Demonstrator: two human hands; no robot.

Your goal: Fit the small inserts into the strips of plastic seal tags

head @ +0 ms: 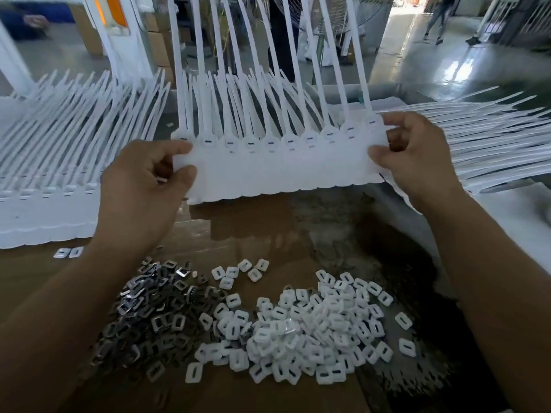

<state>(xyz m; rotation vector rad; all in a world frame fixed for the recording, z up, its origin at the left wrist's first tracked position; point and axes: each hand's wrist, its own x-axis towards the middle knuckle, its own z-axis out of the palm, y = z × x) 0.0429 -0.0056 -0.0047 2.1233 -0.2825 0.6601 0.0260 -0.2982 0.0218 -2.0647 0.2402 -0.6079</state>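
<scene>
While both hands (pixel 143 186) grip, strip (pixel 283 171) raised

A factory assembly floor. Stacks of white tag strips (pixel 56 162) lie on a cardboard-covered bench (pixel 238 234) beside loose heaps of metal clips (pixel 149 317) and white inserts (pixel 313 326). Behind are a polished concrete floor (pixel 417 64), cardboard cartons (pixel 155 46) and a person (pixel 439 16) walking past.
</scene>
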